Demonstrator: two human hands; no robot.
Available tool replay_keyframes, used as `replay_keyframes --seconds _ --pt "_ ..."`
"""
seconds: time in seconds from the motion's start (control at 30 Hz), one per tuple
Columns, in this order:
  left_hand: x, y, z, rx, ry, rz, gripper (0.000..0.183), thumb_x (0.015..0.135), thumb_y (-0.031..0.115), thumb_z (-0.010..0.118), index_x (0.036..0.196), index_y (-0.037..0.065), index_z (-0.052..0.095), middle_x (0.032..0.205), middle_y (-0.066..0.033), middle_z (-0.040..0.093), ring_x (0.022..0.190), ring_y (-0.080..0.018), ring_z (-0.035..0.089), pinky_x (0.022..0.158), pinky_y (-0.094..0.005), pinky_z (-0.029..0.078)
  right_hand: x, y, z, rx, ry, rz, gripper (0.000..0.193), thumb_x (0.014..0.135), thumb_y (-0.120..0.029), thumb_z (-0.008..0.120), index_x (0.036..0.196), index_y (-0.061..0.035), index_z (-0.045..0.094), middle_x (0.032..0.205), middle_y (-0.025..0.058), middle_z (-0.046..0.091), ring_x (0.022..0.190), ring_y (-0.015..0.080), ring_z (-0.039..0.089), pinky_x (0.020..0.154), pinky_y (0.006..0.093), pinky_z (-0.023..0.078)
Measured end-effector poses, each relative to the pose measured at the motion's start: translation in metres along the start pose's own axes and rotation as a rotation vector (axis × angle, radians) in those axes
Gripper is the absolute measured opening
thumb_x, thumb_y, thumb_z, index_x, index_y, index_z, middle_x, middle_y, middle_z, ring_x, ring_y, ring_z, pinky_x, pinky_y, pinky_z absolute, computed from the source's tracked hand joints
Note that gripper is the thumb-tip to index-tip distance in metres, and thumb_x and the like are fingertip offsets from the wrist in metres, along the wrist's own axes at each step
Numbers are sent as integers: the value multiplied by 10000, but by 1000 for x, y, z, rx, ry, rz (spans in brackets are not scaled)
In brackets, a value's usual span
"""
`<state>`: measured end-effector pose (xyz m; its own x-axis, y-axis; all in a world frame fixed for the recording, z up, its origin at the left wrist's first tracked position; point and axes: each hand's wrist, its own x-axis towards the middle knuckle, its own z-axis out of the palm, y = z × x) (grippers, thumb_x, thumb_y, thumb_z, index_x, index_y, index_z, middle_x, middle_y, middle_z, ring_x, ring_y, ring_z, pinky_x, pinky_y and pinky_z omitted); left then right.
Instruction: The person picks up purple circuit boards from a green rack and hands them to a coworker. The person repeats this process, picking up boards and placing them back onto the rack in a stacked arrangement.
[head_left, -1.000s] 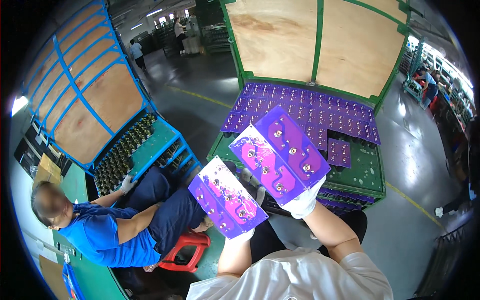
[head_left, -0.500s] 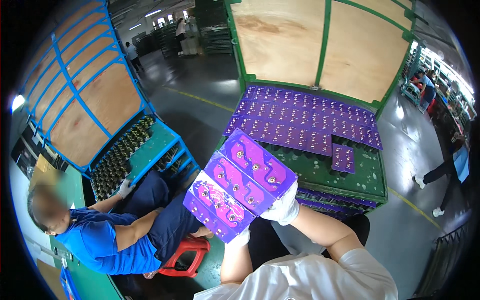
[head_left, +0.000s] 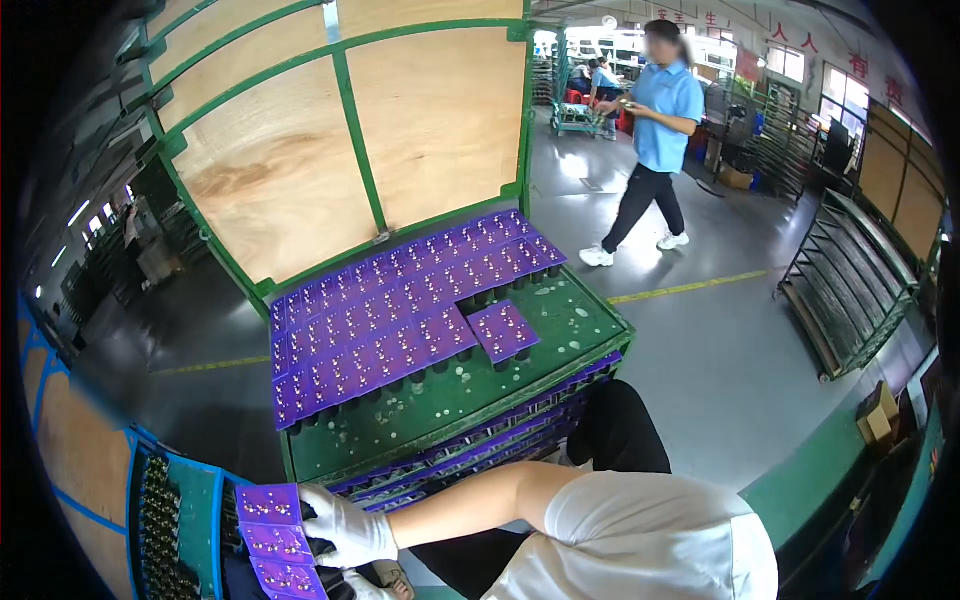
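Observation:
At the lower left, my right hand [head_left: 345,528], in a white glove, grips the right edge of a purple circuit board panel [head_left: 272,543]. Small metal parts dot its face, and its lower end is cut off by the picture's edge. Just below, a bit of white glove [head_left: 366,587] shows, which looks like my left hand; its fingers are hidden. On the green rack [head_left: 470,410] in front of me lie rows of similar purple boards [head_left: 400,320], with dark parts beneath them. One separate purple board [head_left: 503,330] rests at their near right side.
Wooden panels in a green frame [head_left: 360,140] rise behind the rack. A blue-framed rack [head_left: 200,520] with dark metal parts stands at lower left. A person in light blue [head_left: 665,125] walks beyond, at right. A metal shelf cart [head_left: 850,285] stands far right.
The view has swung right, bringing the walking person and shelf cart into clear sight. The held panel now appears at lower left, still in my right hand. The seated co-worker has mostly left the picture.

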<state>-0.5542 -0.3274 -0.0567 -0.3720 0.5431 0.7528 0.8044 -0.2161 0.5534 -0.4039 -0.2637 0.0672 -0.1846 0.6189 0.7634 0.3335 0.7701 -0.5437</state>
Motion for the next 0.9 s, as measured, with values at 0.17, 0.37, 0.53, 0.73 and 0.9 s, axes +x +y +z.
replay_keyframes --seconds 0.17,0.37,0.53,0.73,0.9 --pt "12 -1 10 -332 -221 -184 498 839 96 681 1222 -63 406 1081 -189 549 932 -259 552 777 -382 506 1 19 38 8 -4 78 705 618 -193 779 1262 -58 525 1384 252 277 1287 442 298 1081 494 307" --pt "38 21 16 -319 -150 -275 418 804 34 666 1176 -49 493 1119 -185 579 957 -273 576 831 -400 493 4 25 65 32 -46 106 694 633 -185 765 1270 -67 516 1393 251 271 1289 444 297 1087 487 299" --pt "52 24 1 -259 -93 -390 373 776 -17 653 1137 -37 565 1150 -181 603 978 -285 597 875 -414 482 9 26 70 -34 -24 35 609 669 -232 723 1224 -70 530 1363 240 343 1261 420 340 1058 488 311" --pt "35 -19 25 -631 78 -465 487 747 13 706 1197 8 517 1207 -143 579 1029 -244 578 920 -411 467 5 33 63 -91 -108 137 623 663 -277 754 1230 -115 554 1379 239 303 1265 427 314 1064 506 286" --pt "63 15 9 -51 62 -234 454 756 101 734 1166 26 553 1172 -135 605 1049 -268 574 926 -422 444 11 34 76 -56 -94 78 612 659 -282 774 1212 -119 568 1368 245 312 1270 429 313 1052 512 314"
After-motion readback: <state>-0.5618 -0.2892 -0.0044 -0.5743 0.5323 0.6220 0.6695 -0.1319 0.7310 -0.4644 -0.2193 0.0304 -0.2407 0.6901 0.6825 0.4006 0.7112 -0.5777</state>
